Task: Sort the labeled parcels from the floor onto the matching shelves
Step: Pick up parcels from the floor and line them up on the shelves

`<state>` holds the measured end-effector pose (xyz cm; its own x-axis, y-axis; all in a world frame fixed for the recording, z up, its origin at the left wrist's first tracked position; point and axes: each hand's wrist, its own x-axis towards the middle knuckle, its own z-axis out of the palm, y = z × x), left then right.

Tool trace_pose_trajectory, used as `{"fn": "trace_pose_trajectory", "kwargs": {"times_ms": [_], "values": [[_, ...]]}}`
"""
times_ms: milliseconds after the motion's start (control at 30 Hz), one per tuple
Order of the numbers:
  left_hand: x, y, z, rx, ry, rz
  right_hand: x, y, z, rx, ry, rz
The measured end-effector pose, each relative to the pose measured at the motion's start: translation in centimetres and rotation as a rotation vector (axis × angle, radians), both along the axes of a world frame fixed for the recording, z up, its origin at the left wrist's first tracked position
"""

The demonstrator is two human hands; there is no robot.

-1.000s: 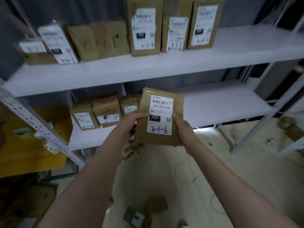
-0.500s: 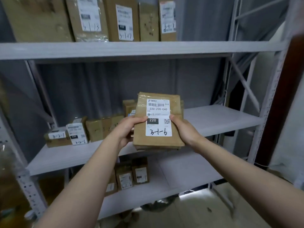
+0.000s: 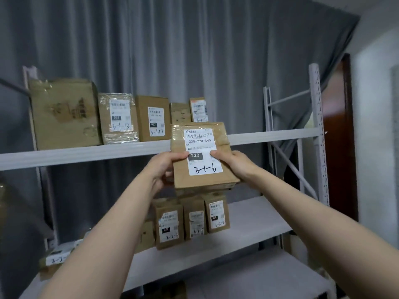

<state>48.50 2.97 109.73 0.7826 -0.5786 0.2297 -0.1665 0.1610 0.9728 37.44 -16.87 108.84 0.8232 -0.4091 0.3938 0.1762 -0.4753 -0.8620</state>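
Both hands hold 1 brown parcel (image 3: 201, 182) up in front of the rack. The left grip (image 3: 166, 169) clamps its left edge and the right grip (image 3: 234, 164) its right edge, with both thumbs pressed on the white label. The parcel stands between the 2 grips with its long axis upright and its label facing the person. The handwritten code seems to read 3-1-6.

The top shelf (image 3: 86, 153) runs behind the parcel, just above the level of the grips. Ahead and to the left of the left grip stand boxes marked 3-1-13 (image 3: 118, 119) and 3-1-17 (image 3: 154, 120). Directly above the grips stands a box marked 3-1-7 (image 3: 198, 110). Below the grips, the middle shelf (image 3: 254, 214) carries 3-2 parcels.

So the match looks to be the top shelf. Its bare stretch lies up and to the right, nearer the right grip. The parcel's base must rise over that shelf edge, then go forward.
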Motion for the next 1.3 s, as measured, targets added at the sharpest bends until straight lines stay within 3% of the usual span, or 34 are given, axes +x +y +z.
{"fn": "trace_pose_trajectory", "kwargs": {"times_ms": [500,900,1300], "values": [[2.7,-5.8,6.7,-0.156,-0.182,0.102,4.6,-5.9,7.9,-0.042,-0.192,-0.051],[7.6,-19.2,12.0,-0.225,-0.246,0.157,10.8,-19.2,13.3,0.008,-0.319,0.055],[13.5,-30.5,14.5,-0.200,-0.335,0.276,19.0,-30.4,13.7,0.088,-0.412,0.118]]}}
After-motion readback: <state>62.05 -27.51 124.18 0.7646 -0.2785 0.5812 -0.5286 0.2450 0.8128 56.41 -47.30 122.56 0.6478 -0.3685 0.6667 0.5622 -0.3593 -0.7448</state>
